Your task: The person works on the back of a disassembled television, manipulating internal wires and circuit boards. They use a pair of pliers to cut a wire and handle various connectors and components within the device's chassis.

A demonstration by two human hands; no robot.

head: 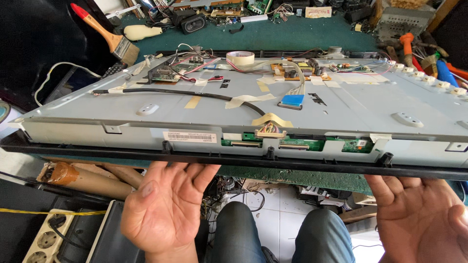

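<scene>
Both palms faced up, fingers spread apart: the left hand (pixel 165 209) and right hand (pixel 421 216) pressed under the panel's black frame (pixel 302 167). Neither clamped it. Above the fingertips lay the grey metal back (pixel 360 104) with a tape roll (pixel 240 58) farther off.

A paintbrush (pixel 105 35) with an orange handle lies at the upper left on the green surface (pixel 292 36). A tape roll (pixel 240 58) sits mid-frame. A power strip (pixel 41 241) lies lower left beside a cardboard tube (pixel 83 178). Screwdrivers (pixel 407 46) lie at upper right.
</scene>
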